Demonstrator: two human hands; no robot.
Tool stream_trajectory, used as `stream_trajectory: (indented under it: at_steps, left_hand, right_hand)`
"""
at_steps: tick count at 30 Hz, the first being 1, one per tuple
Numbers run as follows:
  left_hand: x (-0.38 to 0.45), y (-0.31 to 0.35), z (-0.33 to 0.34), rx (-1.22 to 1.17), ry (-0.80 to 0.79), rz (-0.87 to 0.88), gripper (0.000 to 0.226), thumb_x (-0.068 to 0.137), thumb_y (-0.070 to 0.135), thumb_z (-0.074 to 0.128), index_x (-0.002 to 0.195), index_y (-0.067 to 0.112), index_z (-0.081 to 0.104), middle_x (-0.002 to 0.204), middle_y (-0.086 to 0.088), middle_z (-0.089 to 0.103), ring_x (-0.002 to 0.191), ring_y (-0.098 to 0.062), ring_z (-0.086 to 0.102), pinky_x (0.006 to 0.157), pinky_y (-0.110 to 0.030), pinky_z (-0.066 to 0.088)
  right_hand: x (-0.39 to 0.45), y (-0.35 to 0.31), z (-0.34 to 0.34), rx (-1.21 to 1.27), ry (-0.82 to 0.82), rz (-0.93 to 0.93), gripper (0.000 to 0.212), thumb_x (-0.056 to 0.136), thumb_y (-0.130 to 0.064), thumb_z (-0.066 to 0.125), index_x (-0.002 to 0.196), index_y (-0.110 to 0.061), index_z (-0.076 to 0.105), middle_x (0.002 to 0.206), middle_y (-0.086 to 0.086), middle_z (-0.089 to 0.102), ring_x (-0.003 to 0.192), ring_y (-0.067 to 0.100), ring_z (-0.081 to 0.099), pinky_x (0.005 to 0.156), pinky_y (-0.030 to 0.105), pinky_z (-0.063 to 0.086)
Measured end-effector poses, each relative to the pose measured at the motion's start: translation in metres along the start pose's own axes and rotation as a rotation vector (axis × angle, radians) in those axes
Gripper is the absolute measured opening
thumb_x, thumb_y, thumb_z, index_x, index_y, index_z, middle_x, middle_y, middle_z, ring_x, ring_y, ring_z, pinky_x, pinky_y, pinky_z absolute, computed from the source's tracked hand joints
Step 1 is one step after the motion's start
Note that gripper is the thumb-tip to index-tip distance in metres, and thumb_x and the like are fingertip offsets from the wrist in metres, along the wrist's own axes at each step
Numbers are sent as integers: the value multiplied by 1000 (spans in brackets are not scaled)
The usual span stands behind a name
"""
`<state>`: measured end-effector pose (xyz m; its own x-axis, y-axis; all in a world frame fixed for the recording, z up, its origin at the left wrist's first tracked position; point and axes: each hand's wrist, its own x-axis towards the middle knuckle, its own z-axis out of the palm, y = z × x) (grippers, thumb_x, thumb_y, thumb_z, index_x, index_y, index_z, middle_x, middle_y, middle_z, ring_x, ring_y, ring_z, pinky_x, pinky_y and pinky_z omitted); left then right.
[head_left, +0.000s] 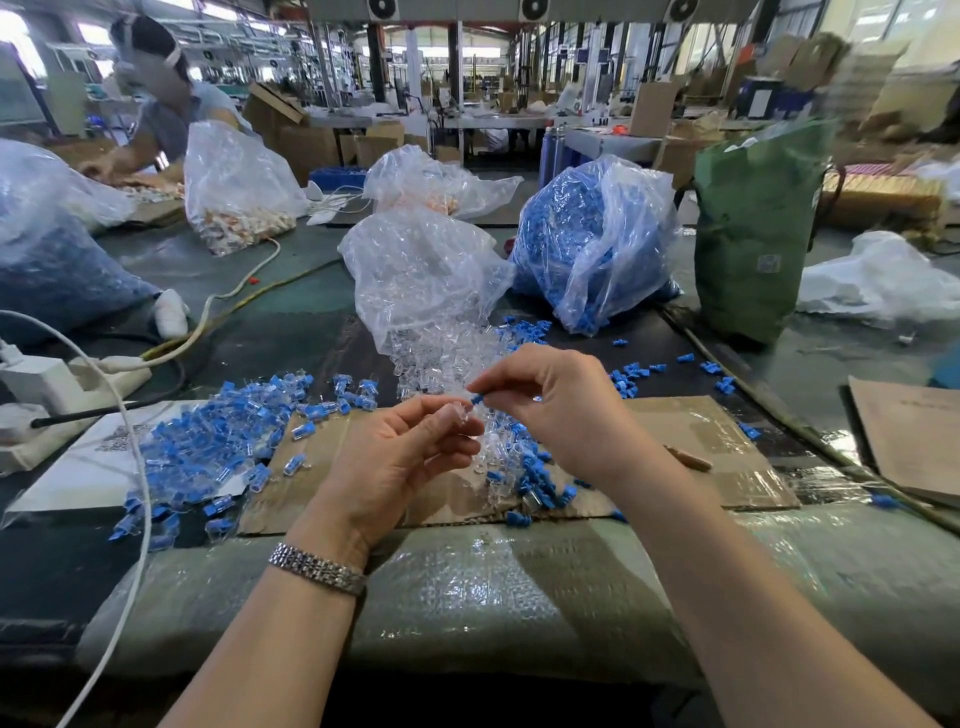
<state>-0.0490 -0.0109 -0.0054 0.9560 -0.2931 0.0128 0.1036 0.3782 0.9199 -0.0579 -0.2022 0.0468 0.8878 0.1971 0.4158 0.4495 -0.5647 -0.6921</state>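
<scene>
Head cam: L hand (400, 457) pinches clear shell (460, 414), R hand (561, 405) pinches blue plug (477, 399), mostly hidden.

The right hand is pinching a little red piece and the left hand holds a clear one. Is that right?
Not quite. The head view shows the right hand pinching a little blue piece, not a red one. The left hand does hold a clear one.
</scene>
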Motion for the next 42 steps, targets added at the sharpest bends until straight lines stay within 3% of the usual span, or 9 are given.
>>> stream_trajectory:
  at_steps: [8, 19, 22, 26, 29, 32, 37, 39, 42]
  left_hand:
    - [-2, 1, 7, 20, -29, -19, 28, 89, 13, 63, 112, -3, 68, 96, -19, 74, 80, -22, 72, 73, -26, 61]
    - [-4, 0, 5, 136, -8, -18, 30, 77, 9, 74, 106, 2, 77, 108, -20, 75, 93, -25, 73, 85, -30, 62]
    - [-3, 0, 4, 110, -1, -8, 27, 76, 9, 75, 102, 6, 79, 108, -20, 75, 94, -26, 74, 83, -29, 61]
    - [-2, -1, 4, 38, -4, -3, 23, 76, 5, 73, 98, 7, 81, 105, -21, 75, 91, -25, 74, 80, -28, 61]
    - [-1, 0, 2, 2, 7, -6, 24, 75, 5, 74, 99, 4, 79, 107, -25, 74, 91, -27, 74, 79, -29, 61]
    - [1, -1, 1, -22, 40, -5, 29, 75, 5, 75, 104, -1, 74, 108, -26, 73, 91, -28, 74, 78, -29, 61]
    - [5, -1, -6, -149, 95, 10, 18, 79, 4, 74, 95, 7, 81, 108, -22, 74, 93, -27, 74, 77, -27, 61]
    - [6, -1, -11, -211, 82, 19, 19, 80, 4, 75, 97, 8, 81, 110, -20, 75, 97, -26, 74, 79, -28, 61]
    - [8, 0, -14, -266, 74, 30, 19, 81, 4, 74, 99, 9, 81, 111, -15, 75, 102, -25, 74, 81, -29, 60]
  right_hand:
    - [-3, -12, 2, -231, -113, -66, 13, 95, -12, 65, 94, -21, 74, 93, -4, 66, 89, 15, 61, 85, 40, 51]
    - [-10, -16, 2, -275, -149, -31, 20, 94, -10, 65, 105, -25, 57, 92, -9, 67, 86, 11, 64, 82, 35, 55]
    - [-10, -4, -7, -205, -46, 93, 26, 94, -16, 67, 116, -25, 59, 100, -12, 64, 91, 2, 61, 83, 25, 53]
    - [-8, 31, -29, -690, -123, 550, 44, 94, -45, 64, 122, -13, 56, 129, 11, 50, 119, 31, 52, 101, 44, 45]
    - [-10, 46, -32, -763, -255, 671, 38, 92, -46, 65, 79, -13, 52, 107, 12, 56, 85, 25, 57, 72, 36, 47]
    - [-10, 52, -30, -792, -234, 609, 35, 91, -37, 63, 68, -16, 48, 79, 5, 52, 69, 21, 51, 51, 31, 31]
    - [-6, 36, -39, -442, -82, 587, 32, 97, -24, 56, 68, -10, 50, 65, 5, 55, 56, 22, 50, 50, 34, 37]
    - [-4, 18, -42, -157, -173, 571, 29, 101, -18, 55, 74, -9, 55, 67, 8, 58, 58, 22, 57, 60, 43, 55]
    - [-7, -14, -33, 115, -462, 595, 20, 102, -15, 56, 85, -4, 58, 76, 12, 63, 67, 21, 62, 72, 42, 61]
